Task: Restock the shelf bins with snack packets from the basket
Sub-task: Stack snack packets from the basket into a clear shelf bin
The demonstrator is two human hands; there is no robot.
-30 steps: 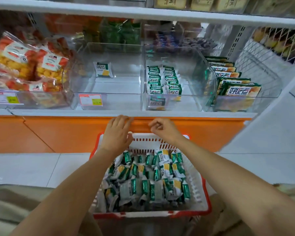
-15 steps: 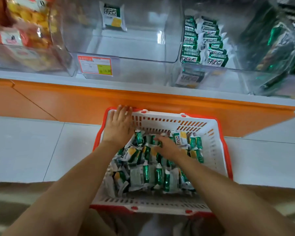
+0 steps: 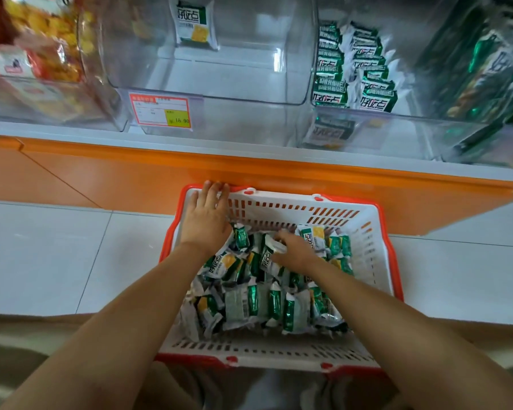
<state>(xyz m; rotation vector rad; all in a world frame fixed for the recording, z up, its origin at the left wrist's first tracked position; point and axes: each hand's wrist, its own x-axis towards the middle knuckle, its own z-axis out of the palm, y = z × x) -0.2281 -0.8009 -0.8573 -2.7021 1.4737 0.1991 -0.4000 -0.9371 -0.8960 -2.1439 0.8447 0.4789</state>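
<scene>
A white basket with a red rim (image 3: 376, 261) stands on the floor against the orange shelf base, holding several green, white and yellow snack packets (image 3: 258, 300). My left hand (image 3: 206, 220) rests with straight fingers on the basket's far left rim. My right hand (image 3: 293, 251) is down in the pile, fingers curled around a snack packet (image 3: 268, 255). Above, a clear middle bin (image 3: 219, 81) holds one packet (image 3: 194, 23) leaning at its back. The bin to its right (image 3: 412, 128) has several green packets (image 3: 353, 75) in rows.
A red and yellow price tag (image 3: 160, 112) is stuck on the middle bin's front. Bags of orange and yellow snacks (image 3: 42, 42) fill the left bin. Larger green packs (image 3: 480, 69) stand at far right. Pale floor tiles (image 3: 57, 255) lie on both sides of the basket.
The view has tilted down from the shelf to the basket. My right hand left the far rim, dropped into the packets and closed on one. My left hand stays at the rim.
</scene>
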